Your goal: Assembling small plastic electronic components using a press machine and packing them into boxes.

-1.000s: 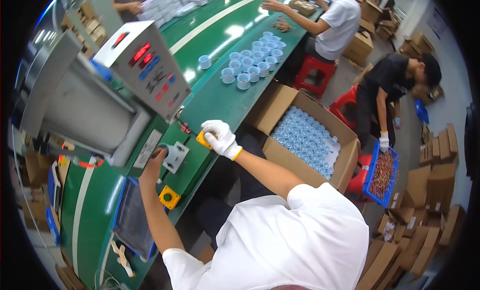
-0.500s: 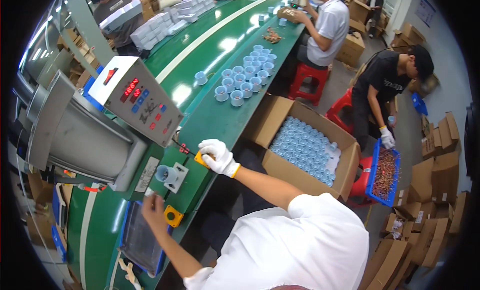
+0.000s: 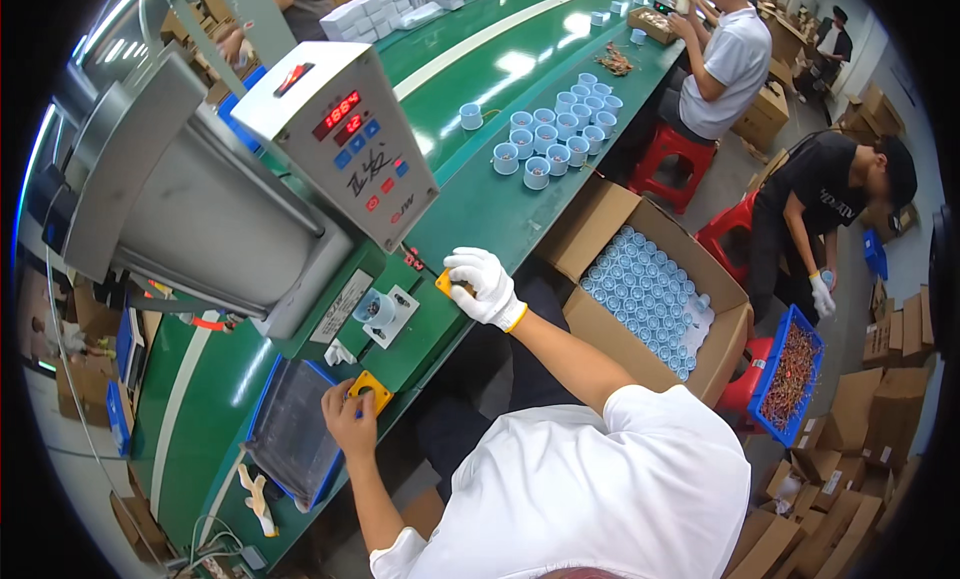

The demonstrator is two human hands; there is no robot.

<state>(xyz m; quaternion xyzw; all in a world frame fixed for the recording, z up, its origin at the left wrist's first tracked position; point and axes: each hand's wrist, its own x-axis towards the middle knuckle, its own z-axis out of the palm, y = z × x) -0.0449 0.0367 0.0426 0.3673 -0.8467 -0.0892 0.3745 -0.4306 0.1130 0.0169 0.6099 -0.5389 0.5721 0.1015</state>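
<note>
My right hand (image 3: 485, 287), in a white glove, lies curled over a yellow push-button box (image 3: 444, 282) at the front edge of the green machine base; its palm hides most of the box. My bare left hand (image 3: 347, 419) has its fingers bent in at a second yellow push-button box (image 3: 372, 391). A small blue spot shows at those fingers, too small to name. Between and beyond my hands, a light-blue cup (image 3: 373, 309) sits in a metal holder (image 3: 397, 319) under the grey press (image 3: 225, 214). Inside the cup something dark shows, not clear enough to name.
A control box (image 3: 345, 139) with red digits hangs over the base. Several blue cups (image 3: 545, 136) stand along the green bench. A carton (image 3: 575, 234) of cups is at my right, a blue-rimmed tray (image 3: 262, 404) at my left. Beyond the carton, a co-worker sits by a blue tray (image 3: 763, 399).
My left hand has moved from beside the cup holder to the nearer yellow button box. My right hand stays at its box. The view has shifted. The co-worker's gloved hand has left the blue tray.
</note>
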